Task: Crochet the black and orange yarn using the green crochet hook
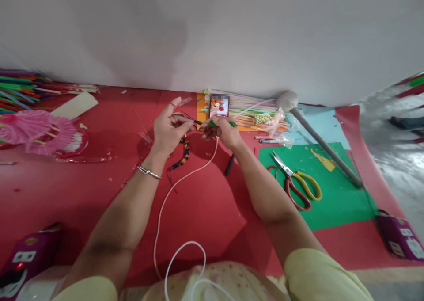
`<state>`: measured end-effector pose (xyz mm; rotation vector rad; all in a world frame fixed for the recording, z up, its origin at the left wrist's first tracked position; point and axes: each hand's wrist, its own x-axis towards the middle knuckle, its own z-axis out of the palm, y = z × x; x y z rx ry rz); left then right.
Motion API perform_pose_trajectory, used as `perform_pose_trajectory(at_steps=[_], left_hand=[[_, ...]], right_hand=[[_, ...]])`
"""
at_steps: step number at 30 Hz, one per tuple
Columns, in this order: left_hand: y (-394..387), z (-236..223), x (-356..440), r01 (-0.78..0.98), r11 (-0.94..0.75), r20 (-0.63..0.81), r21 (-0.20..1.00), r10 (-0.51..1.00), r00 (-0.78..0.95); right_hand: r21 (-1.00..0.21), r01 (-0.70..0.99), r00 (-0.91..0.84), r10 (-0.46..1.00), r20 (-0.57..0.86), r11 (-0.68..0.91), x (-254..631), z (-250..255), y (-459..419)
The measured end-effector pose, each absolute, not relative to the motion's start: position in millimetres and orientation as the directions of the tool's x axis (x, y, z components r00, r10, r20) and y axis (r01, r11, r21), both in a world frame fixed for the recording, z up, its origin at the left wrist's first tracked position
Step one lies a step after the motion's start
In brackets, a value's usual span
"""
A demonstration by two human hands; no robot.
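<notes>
My left hand [167,126] is closed with its fingers pinched. A thin dark red cord [183,111] is looped over its forefinger and runs toward the other hand. My right hand [223,131] grips a small green-handled tool [212,123], its dark tip pointing left at the cord. The tool's exact kind is too small to tell. Below my left hand, a black-and-orange braided band [183,156] hangs or lies in a curve, with loose dark ends; its upper part is partly hidden by the hand.
Scissors [293,177] lie half open on a green sheet [331,212]. A padded-head mallet [326,144] slants beside them. A phone [219,104] stands behind my hands, and a white cable [165,199] curves toward me. Pink pleated decorations [29,128] and coloured sticks [20,91] lie left.
</notes>
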<state>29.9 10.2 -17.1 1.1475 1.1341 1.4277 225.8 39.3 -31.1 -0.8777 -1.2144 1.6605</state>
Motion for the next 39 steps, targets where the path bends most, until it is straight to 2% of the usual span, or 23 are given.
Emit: perform_pose_trajectory(at_steps=[4, 8, 13, 16, 22, 26, 31, 36, 39], left_hand=[[11.6, -18.6, 30.3, -0.110, -0.109, 0.094, 0.988, 0.986, -0.134], [14.6, -20.4, 29.5, -0.174, -0.066, 0.036, 0.982, 0.984, -0.174], [19.3, -24.9, 25.4, -0.256, -0.005, -0.042, 0.967, 0.983, -0.179], [21.0, -27.3, 23.4, -0.288, 0.001, -0.054, 0.958, 0.983, -0.176], [19.3, -24.6, 23.2, -0.358, 0.042, -0.093, 0.933, 0.987, -0.128], [17.5, -21.6, 22.1, -0.391, 0.036, -0.075, 0.920, 0.994, -0.084], [16.5, -18.3, 19.4, -0.451, 0.105, -0.125, 0.886, 0.992, -0.014], [17.0, -18.9, 18.6, -0.441, 0.109, -0.120, 0.891, 0.993, 0.001], [17.3, -20.4, 21.5, -0.415, 0.061, -0.089, 0.908, 0.995, -0.047]], right_hand=[[-0.987, -0.157, -0.304, 0.953, 0.003, -0.047, 221.4, -26.5, 30.9], [-0.989, -0.045, -0.289, 0.946, 0.147, 0.140, 217.0, -27.1, 24.7], [-0.871, 0.213, -0.336, 0.870, 0.361, 0.443, 215.4, -30.4, 21.7], [-0.803, 0.261, -0.361, 0.825, 0.434, 0.536, 214.8, -30.8, 20.3], [-0.772, 0.254, -0.366, 0.796, 0.482, 0.583, 213.7, -29.1, 18.0], [-0.810, 0.216, -0.366, 0.814, 0.451, 0.545, 213.4, -26.6, 16.2], [-0.858, 0.166, -0.371, 0.837, 0.403, 0.487, 214.1, -25.3, 14.8], [-0.860, 0.169, -0.375, 0.838, 0.396, 0.482, 215.0, -27.3, 16.1], [-0.812, 0.196, -0.388, 0.804, 0.450, 0.550, 212.5, -29.7, 16.6]])
